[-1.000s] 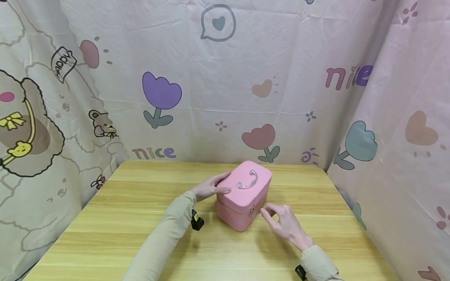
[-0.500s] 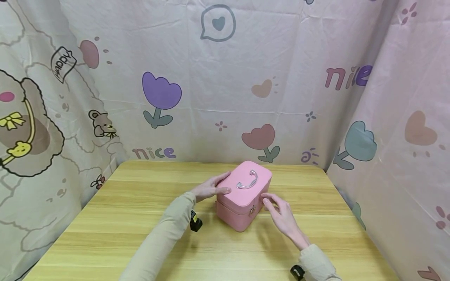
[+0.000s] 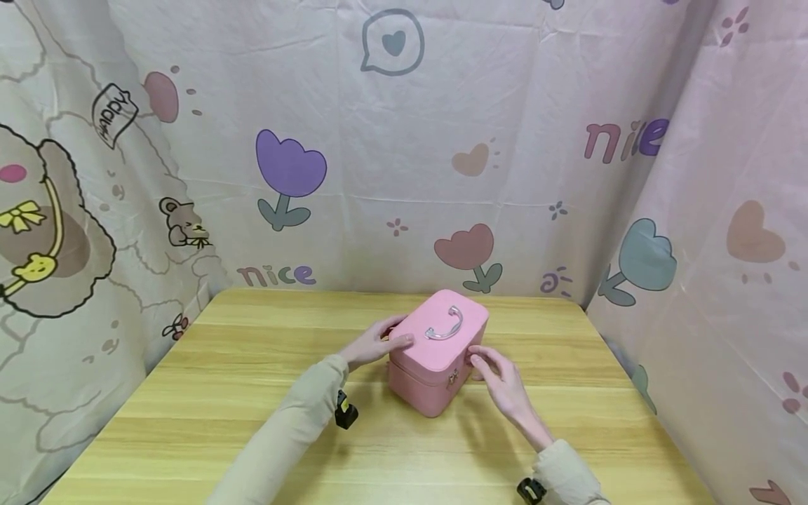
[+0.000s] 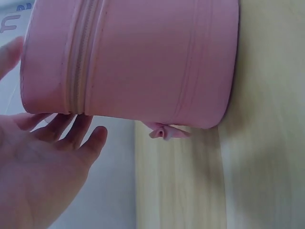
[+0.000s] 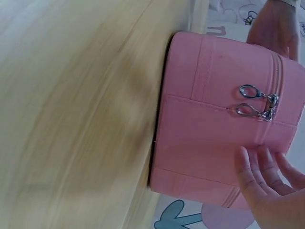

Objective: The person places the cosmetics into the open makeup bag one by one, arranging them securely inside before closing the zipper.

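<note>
A pink cosmetic case (image 3: 416, 393) stands on the wooden table, its lid down and a silver handle (image 3: 456, 324) on top. Two metal zipper pulls (image 5: 252, 101) hang side by side at the zipper on one face. My left hand (image 3: 372, 344) holds the lid's left edge, thumb on the top and fingers round the back side. A small pink tab (image 4: 164, 132) sticks out low on the case in the left wrist view. My right hand (image 3: 501, 382) has its fingertips at the case's right face, beside the zipper pulls; its fingers are slightly bent and pinch nothing visible.
The wooden table (image 3: 252, 393) reaches back to a printed curtain (image 3: 379, 175), with more curtain on the left and right. Both wrists carry small black cameras below beige sleeves (image 3: 297, 414).
My right hand has moved up and in, from beside the case to its right face. The left hand has stayed on the lid, its wrist slightly lower. The case stands where it was.
</note>
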The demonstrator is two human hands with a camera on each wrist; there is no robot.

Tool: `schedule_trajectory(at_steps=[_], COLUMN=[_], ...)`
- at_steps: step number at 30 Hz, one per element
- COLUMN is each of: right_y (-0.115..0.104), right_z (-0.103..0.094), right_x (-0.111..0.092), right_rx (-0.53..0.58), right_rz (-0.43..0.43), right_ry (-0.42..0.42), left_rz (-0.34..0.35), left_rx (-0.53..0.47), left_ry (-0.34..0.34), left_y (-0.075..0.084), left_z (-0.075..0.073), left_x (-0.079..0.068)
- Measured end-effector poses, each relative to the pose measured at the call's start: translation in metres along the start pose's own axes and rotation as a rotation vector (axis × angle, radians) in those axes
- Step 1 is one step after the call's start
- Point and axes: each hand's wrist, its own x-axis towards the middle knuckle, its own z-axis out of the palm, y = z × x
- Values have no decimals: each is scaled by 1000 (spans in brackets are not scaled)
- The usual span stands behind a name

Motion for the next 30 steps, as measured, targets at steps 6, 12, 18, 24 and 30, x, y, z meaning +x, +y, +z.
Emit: schedule_trajectory(at_steps=[6,12,18,24,30], right_y=[-3,-4,-6,-6,-6], right_z=[3,4,7,12,16], right_x=[-2,0,3,5,8], right_rx=[-20,-76,-109,-154,-203], right_rz=[-7,-40,-23,27,47], right_ry=[-17,-26,-36,-50,-62], left_rz=[21,18,90,126,114], left_rx=[-13,-2,20,9,30], left_ry=[44,92,113,136,156], left_y=[-3,-3,-7,-11,-13], left_z=[-1,-3,-6,-9,-10], left_x=[-5,-10,-13,-16,-16])
